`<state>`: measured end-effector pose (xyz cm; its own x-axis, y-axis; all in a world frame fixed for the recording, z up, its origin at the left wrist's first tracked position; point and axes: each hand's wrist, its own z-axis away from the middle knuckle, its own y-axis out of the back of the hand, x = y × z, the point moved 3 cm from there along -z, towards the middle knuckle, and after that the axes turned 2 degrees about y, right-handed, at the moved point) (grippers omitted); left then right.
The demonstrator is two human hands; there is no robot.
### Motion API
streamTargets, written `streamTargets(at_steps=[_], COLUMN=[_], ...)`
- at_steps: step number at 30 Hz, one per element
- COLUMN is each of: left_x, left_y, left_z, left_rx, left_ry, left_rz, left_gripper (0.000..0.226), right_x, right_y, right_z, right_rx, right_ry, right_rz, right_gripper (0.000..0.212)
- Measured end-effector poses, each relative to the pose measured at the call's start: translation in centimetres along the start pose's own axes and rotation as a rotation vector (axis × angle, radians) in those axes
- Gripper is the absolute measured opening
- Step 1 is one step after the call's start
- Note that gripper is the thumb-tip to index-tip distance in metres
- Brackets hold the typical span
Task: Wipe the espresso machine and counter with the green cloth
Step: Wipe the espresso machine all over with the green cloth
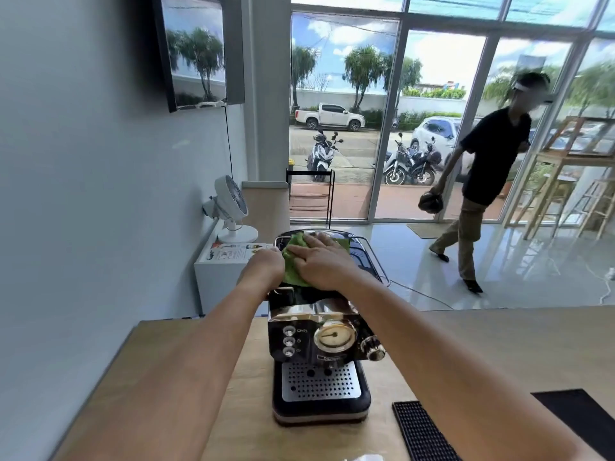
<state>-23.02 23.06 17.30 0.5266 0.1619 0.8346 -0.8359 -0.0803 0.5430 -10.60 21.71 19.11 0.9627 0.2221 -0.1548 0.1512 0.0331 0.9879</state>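
Green cloth [292,272] mostly hidden under right hand [319,261] atop espresso machine [312,314].

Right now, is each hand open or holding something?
Left hand: on espresso machine edge, fingers hidden; cannot tell.
Right hand: open, pressing the green cloth.

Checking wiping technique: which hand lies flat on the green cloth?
The right hand, fingers flat on the green cloth atop the espresso machine; the left hand rests at the machine's left edge, beside the cloth.
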Motion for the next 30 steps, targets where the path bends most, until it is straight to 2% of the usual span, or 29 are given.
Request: streamTargets(at_steps=[3,5,9,13,16,18,20,22,27,30], left_x=[0.0,0.0,0.0,0.1,0.1,0.1,0.1,0.1,0.1,0.2], left_y=[-0.1,-0.1,-0.2,0.1,0.1,0.0,-0.1,-0.1,0.0,0.1], left_z=[0.2,-0.1,-0.1,0.1,0.1,0.2,0.2,0.2,0.3,0.4], left_rx=[0.009,-0.004,-0.035,-0.027,-0.011,-0.009,-0.015,-0.029,-0.031,-0.031], left_ry=[-0.012,0.000,0.012,-0.011,-0.006,0.006,0.016,0.012,0.025,0.007], left_rz=[-0.012,-0.013,-0.037,-0.068,-0.037,-0.027,-0.030,-0.051,-0.058,-0.072], left_gripper=[0.035,0.038,0.038,0.034,0.031,0.041,0.048,0.043,0.042,0.040], right_x=[-1.0,0.0,2.4,0.7,0.1,0.8,2.2,3.6,2.7,0.9], right_y=[-0.1,0.1,0.9,-0.2,-0.1,0.2,0.4,0.8,0.4,-0.1], right_z=[3.8,5.5,2.2,-2.1,-0.6,2.0,3.9,3.8,-0.9,-1.5], right_rx=[-0.017,-0.063,-0.048,-0.014,-0.033,-0.075,-0.115,-0.116,-0.045,-0.064], right_ry=[0.166,0.186,0.027,-0.069,0.047,0.180,0.236,0.209,-0.027,-0.007], right_rz=[0.050,-0.016,-0.085,-0.023,0.036,0.010,-0.063,-0.109,-0.081,0.014], right_gripper=[0.048,0.047,0.047,0.050,0.050,0.048,0.046,0.045,0.050,0.051])
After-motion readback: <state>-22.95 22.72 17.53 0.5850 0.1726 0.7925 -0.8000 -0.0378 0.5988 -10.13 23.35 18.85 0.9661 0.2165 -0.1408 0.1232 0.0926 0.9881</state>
